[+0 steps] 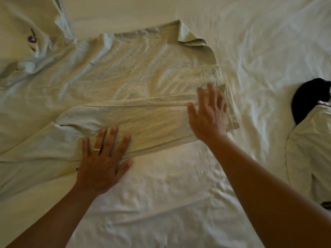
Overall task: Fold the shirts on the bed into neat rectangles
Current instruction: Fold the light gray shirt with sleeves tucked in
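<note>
A pale grey shirt (129, 72) lies spread across the bed, its near long edge folded inward as a strip (146, 120). My left hand (103, 158) presses flat on the strip's near left part, fingers spread, a ring on one finger. Over the strip's right end by the hem, my right hand (209, 111) is flat with straight fingers, slightly blurred. The shirt's far right corner (189, 36) is turned over. A second pale shirt with a purple logo (32, 37) lies crumpled at the far left, overlapping the first.
The white bed sheet (179, 194) is wrinkled all around. At the right edge lies a white garment or pillow (309, 149) with a black item (308, 97) tucked behind it.
</note>
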Action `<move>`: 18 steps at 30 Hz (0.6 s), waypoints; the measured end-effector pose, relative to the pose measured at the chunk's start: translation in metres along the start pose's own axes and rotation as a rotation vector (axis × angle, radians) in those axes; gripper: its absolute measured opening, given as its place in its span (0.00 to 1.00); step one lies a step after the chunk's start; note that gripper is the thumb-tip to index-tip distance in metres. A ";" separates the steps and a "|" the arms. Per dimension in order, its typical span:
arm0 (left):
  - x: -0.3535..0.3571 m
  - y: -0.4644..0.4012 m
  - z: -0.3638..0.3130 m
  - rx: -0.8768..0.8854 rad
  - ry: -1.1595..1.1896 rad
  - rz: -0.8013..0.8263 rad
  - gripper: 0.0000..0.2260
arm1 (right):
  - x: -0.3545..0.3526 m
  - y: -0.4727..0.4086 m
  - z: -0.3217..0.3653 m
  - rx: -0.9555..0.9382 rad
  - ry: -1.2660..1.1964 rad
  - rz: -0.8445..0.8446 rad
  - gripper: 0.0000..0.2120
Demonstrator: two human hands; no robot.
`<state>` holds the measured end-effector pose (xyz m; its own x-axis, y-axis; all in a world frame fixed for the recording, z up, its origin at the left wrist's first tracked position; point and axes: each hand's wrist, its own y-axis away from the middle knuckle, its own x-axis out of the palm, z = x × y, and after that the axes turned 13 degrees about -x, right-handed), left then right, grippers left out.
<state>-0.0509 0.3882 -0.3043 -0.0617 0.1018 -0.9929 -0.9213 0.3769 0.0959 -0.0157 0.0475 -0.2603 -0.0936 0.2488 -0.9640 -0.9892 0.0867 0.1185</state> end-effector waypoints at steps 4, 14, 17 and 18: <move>0.004 0.001 -0.004 -0.015 0.009 0.020 0.32 | 0.028 0.016 -0.009 -0.165 0.031 0.261 0.36; -0.023 -0.005 0.005 -0.221 0.336 -0.084 0.24 | 0.026 -0.008 0.061 -0.201 -0.077 -0.070 0.23; -0.033 -0.002 0.046 -0.479 0.360 -0.245 0.16 | 0.038 -0.038 0.136 -0.282 -0.305 -0.130 0.17; -0.033 0.001 0.064 -0.578 0.346 -0.259 0.16 | 0.040 -0.048 0.162 -0.297 -0.355 -0.081 0.15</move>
<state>-0.0249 0.4436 -0.2665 0.1564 -0.2582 -0.9533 -0.9728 -0.2072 -0.1035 0.0463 0.2097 -0.2664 -0.0216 0.5718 -0.8201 -0.9860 -0.1476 -0.0770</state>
